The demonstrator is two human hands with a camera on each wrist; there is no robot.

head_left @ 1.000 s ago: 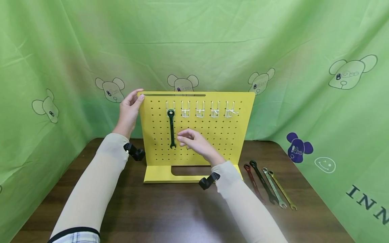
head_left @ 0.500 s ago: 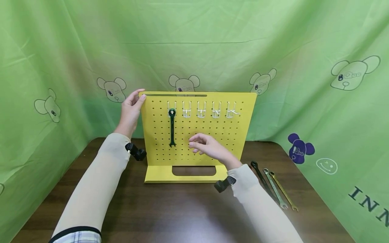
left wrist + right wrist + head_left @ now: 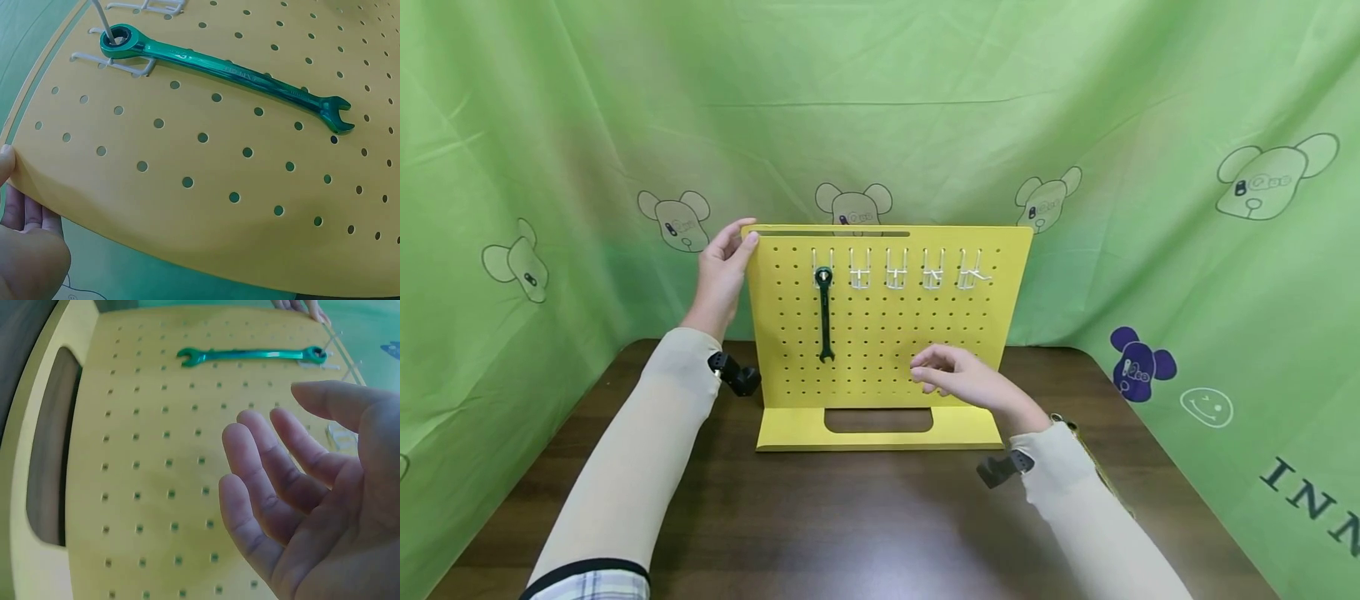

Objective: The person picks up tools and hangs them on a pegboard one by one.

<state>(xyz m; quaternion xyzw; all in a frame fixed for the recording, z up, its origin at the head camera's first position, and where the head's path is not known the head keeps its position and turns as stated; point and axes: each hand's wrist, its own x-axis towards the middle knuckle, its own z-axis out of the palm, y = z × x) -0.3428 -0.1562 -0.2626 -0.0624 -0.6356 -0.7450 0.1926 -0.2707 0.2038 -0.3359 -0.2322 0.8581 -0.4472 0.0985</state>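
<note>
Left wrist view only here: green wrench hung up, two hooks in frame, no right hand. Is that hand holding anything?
Observer: No. The right wrist view shows the right hand with nothing in it, fingers loosely bent.
Operator: Two is all I get. How many in the full row?
Observer: Head view shows five hooks, and only the leftmost carries the green wrench.
Operator: Anything lying about off the board?
Observer: A slim yellow tool on the table, partly showing past the right sleeve. The sleeve covers that spot, so I can't give a count.
</note>
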